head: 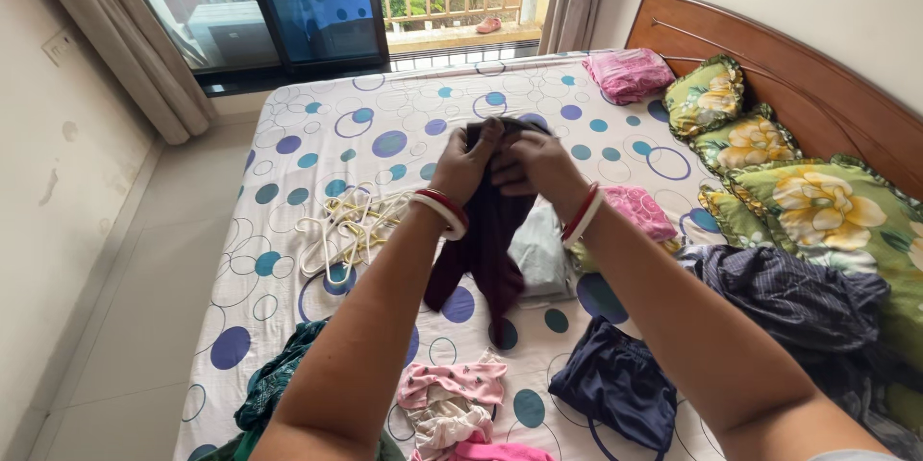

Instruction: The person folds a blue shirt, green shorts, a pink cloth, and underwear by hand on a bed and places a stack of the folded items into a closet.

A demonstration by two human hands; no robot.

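Observation:
Both my hands are raised over the bed and grip the top of a dark maroon garment (pixel 486 249) that hangs down between my forearms. My left hand (pixel 466 165) clutches its upper left edge, my right hand (pixel 540 168) its upper right, the two almost touching. Each wrist wears red and white bangles. Under the garment lies a folded grey cloth (pixel 540 254) on the bed (pixel 288 134), whose white sheet has blue and purple circles.
A heap of white hangers (pixel 348 225) lies left of my arms. Loose clothes lie near me: teal (pixel 274 389), pink-and-white (pixel 452 394), navy (pixel 620 389), dark striped (pixel 793 293). Pink folded pieces (pixel 630 74) and floral pillows (pixel 827 206) line the wooden headboard (pixel 798 67). Window at far end.

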